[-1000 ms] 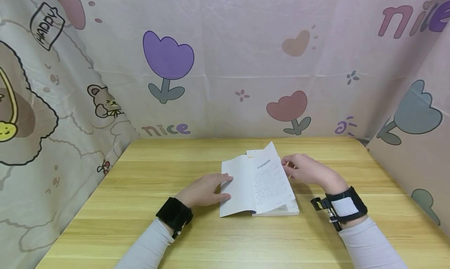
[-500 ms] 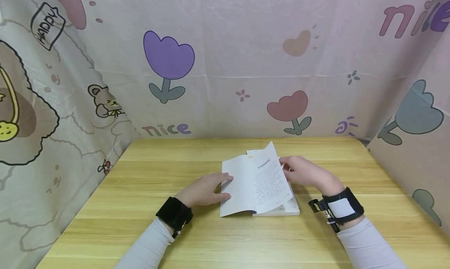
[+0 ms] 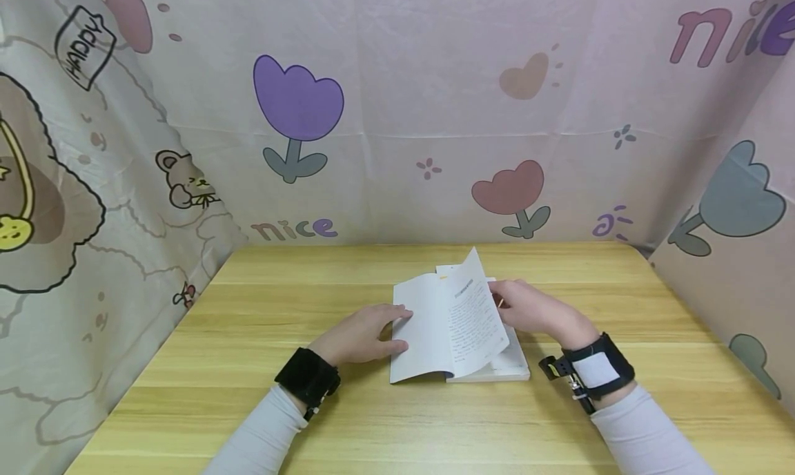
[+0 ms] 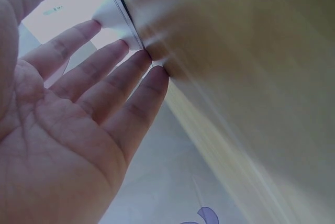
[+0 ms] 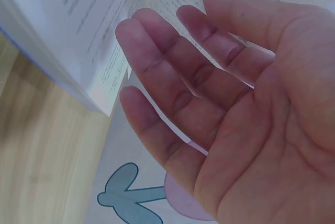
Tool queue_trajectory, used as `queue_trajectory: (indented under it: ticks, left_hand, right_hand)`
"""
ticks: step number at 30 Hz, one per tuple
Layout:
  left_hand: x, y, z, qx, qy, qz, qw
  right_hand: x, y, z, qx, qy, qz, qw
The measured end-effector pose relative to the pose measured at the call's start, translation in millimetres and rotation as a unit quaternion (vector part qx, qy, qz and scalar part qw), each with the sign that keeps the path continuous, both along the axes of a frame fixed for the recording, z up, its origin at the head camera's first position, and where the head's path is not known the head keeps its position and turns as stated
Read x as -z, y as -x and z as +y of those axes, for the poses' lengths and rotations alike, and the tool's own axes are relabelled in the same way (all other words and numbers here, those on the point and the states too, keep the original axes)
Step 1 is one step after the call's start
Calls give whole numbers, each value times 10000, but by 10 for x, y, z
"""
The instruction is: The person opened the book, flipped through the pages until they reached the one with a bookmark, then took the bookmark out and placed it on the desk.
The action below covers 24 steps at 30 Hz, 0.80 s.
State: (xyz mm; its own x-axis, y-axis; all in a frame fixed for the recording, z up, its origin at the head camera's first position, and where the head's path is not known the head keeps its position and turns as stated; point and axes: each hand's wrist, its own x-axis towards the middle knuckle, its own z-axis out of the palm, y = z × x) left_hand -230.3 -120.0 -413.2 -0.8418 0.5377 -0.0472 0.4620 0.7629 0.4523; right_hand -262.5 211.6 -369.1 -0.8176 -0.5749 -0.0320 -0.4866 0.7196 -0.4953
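Note:
An open book [image 3: 421, 330] lies on the wooden table, its left side blank white. One printed leaf [image 3: 475, 320] stands raised and slanted over the right-hand pages. My left hand [image 3: 360, 333] rests at the book's left edge, thumb and fingertips over the blank side. In the left wrist view, the fingers of this hand [image 4: 73, 119] extend to the book's edge [image 4: 125, 12]. My right hand [image 3: 537, 309] is at the raised leaf's right side, fingertips partly hidden behind it. The right wrist view shows this hand [image 5: 230, 103] with gently bent fingers before printed pages [image 5: 78, 30].
The light wooden table [image 3: 248, 364] extends around the book. A pale patterned cloth [image 3: 397, 185] hangs behind the table, with more cloth at both sides. Black straps sit on both wrists.
My right hand has moved a little to the left, and the raised leaf has tilted further left and more upright. My left hand has stayed in place on the book.

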Motion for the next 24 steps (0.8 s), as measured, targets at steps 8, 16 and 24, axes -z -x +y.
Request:
queue_trajectory:
  ticks: [8,16,24]
  left_hand:
    - [4,9,-10,41,1,25,10000]
    - [-15,1,-19,69,-79,28,9999]
    - [-30,10,-26,95,-143,111,9998]
  right_hand:
    - [33,-47,-90,-29,97,-19,9999]
    - [83,-59,-192,-128,107,150,9997]
    - [129,-46,-252,-385,319,507,9975]
